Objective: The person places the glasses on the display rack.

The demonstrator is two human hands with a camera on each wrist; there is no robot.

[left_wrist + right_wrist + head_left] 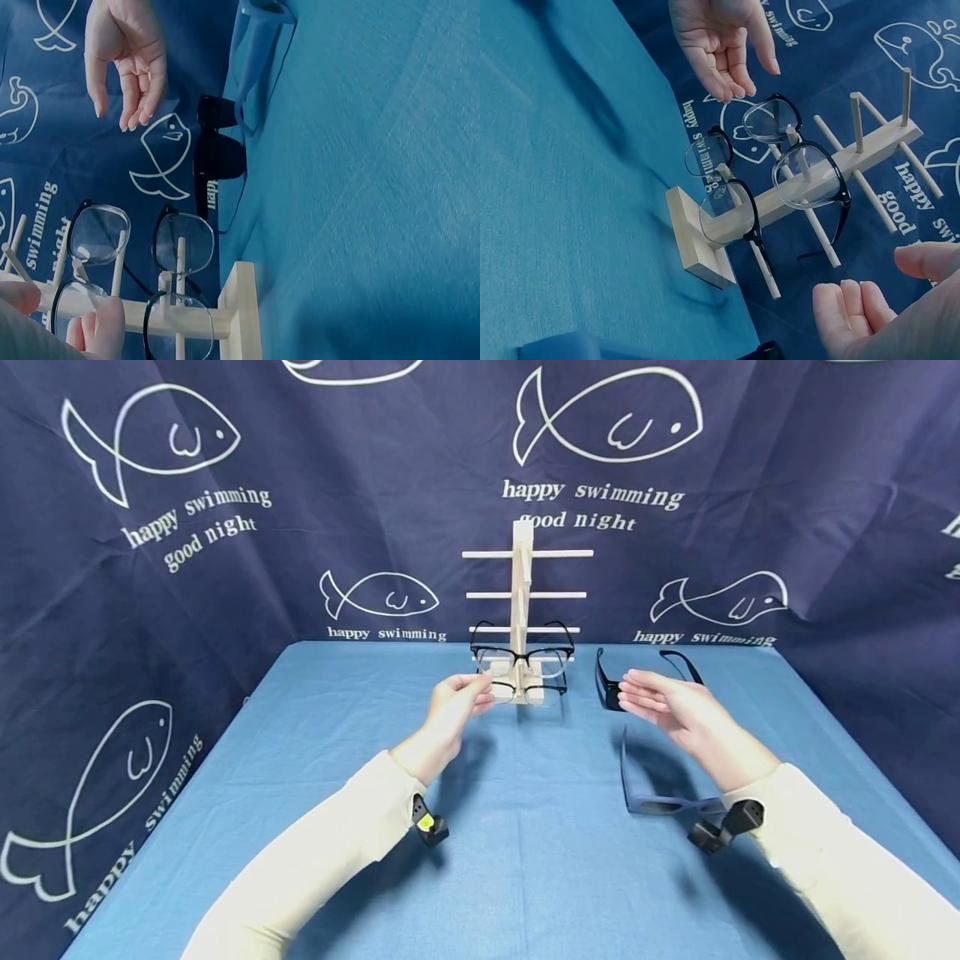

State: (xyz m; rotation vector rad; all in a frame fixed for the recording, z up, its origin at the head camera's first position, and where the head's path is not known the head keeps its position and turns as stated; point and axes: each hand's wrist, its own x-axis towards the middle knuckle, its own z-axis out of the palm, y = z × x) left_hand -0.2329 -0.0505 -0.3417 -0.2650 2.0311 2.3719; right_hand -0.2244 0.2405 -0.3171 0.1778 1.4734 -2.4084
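A wooden display stand [522, 539] holds two pairs of black-rimmed clear glasses, the upper pair [520, 657] above the lower pair [555, 689]. My left hand [450, 722] is at the left side of these pairs, fingers loosely bent; the right wrist view shows a gap between this hand [724, 45] and the lenses. To the right of the stand hovers my right hand [693, 722], fingers extended and holding nothing. From the head it overlaps the black sunglasses [609, 693], but the left wrist view shows this hand [131, 64] apart from them.
Blue-framed sunglasses [648, 806] lie on the blue cloth-covered table [525, 860], below my right hand and nearer the front than the black pair. Behind the stand hangs a dark blue curtain [420, 460] with white fish drawings. The stand's upper pegs [562, 553] hold no glasses.
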